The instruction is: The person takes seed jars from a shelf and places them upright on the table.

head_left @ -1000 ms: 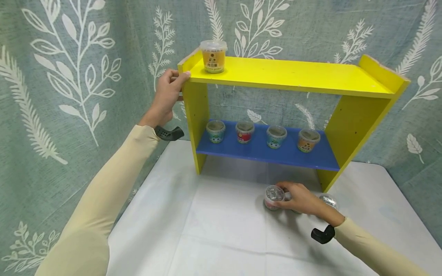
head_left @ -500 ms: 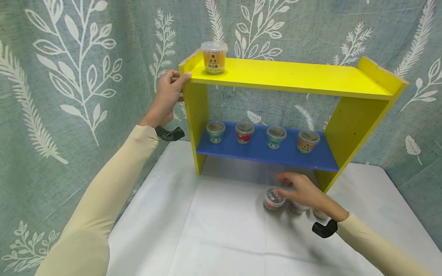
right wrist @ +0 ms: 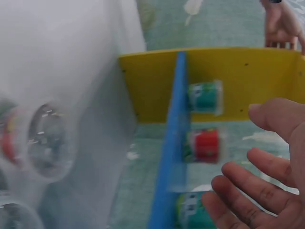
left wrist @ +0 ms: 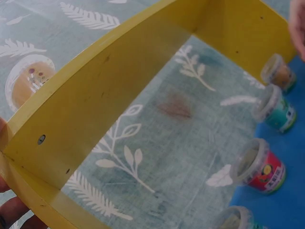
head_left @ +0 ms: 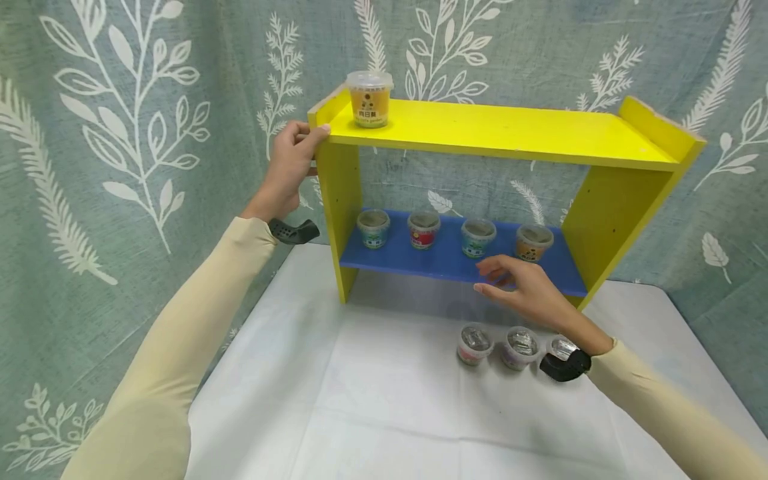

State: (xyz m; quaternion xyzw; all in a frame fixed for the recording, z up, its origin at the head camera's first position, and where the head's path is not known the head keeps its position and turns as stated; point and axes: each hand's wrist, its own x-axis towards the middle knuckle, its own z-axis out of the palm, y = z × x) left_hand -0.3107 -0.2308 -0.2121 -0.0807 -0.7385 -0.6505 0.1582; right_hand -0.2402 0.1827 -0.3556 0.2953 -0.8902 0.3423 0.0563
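Note:
At the upper left corner of a yellow shelf unit, my left hand grips the side panel, thumb at the front edge. Just beside it on the top board stands a lidded plastic cup with a yellow-orange label. My right hand holds nothing; its fingers are loosely bent in front of the blue lower shelf. On that blue board stand a teal cup, a red cup, another teal cup and an orange cup. The right wrist view shows the right fingers spread apart.
On the white table, below the right forearm, stand a pink-labelled cup, a purple-labelled cup and a third cup, partly covered by the wrist strap. A green leaf-patterned cloth hangs behind and left.
My right hand has let go of the pink-labelled cup on the table and risen to the level of the blue shelf. My left hand keeps its grip on the shelf unit.

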